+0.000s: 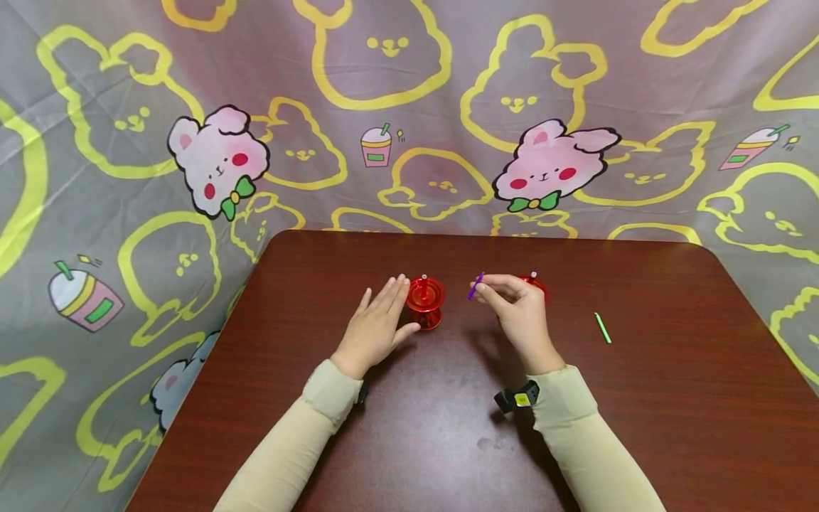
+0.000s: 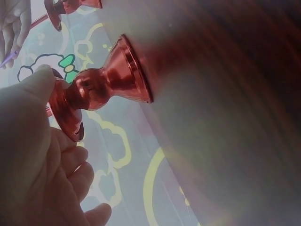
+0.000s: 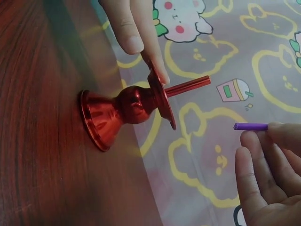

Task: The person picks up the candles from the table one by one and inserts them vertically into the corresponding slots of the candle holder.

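Much printed cloth (image 1: 435,131), rabbits and yellow outlines, along the far and left sides of a dark brown table (image 1: 422,441). Left hand (image 1: 374,323): open, fingers extended, touching the dish of the left red holder (image 1: 426,299), which stands upright on the table, post on top. Right hand (image 1: 521,316): thumb and fingers pinching a purple stick (image 1: 476,286). Right red holder (image 1: 539,286) on the far side of that hand, partly hidden by it. Green stick (image 1: 603,328) lying on the table, right of the right hand, well apart. Purple stick raised off the table, between the two holders, touching neither.
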Demonstrator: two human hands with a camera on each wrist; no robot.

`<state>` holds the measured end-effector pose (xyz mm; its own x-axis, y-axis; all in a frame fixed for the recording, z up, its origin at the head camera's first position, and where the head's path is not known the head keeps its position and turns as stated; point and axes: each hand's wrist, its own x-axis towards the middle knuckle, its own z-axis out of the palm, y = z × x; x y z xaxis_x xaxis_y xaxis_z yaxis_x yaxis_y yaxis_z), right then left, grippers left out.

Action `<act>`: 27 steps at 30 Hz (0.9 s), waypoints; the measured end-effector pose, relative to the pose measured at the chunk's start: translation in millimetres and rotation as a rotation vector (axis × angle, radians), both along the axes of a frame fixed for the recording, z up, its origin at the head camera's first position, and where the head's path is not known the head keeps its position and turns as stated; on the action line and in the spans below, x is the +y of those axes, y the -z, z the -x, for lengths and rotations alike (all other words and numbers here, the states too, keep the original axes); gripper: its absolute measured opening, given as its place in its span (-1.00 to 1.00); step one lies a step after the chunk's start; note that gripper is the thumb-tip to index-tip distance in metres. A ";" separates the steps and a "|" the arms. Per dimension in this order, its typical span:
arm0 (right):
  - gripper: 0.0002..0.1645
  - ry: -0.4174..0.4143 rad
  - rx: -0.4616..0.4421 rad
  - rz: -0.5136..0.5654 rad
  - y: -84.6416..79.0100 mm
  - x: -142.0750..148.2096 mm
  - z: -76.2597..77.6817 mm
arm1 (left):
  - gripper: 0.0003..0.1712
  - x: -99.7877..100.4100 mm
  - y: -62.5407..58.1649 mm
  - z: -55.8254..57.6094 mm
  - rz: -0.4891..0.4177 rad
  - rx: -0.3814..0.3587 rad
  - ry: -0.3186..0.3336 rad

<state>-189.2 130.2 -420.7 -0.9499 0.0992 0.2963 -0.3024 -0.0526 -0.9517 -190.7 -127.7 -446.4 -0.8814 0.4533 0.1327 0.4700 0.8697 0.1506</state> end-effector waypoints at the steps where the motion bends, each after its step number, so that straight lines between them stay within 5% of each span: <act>1: -0.78 -0.001 -0.003 -0.003 -0.7 -1.0 0.2 | -0.07 0.0 0.0 -0.1 -0.001 0.006 0.000; 27: -0.76 -0.005 -0.008 -0.081 -6.0 -14.6 11.5 | -0.06 0.7 0.5 0.0 0.016 0.020 0.003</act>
<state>-200.7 115.6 -414.7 -0.9528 0.0707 0.2954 -0.2945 0.0236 -0.9554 -190.7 -127.0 -447.0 -0.8773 0.4580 0.1434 0.4753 0.8706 0.1272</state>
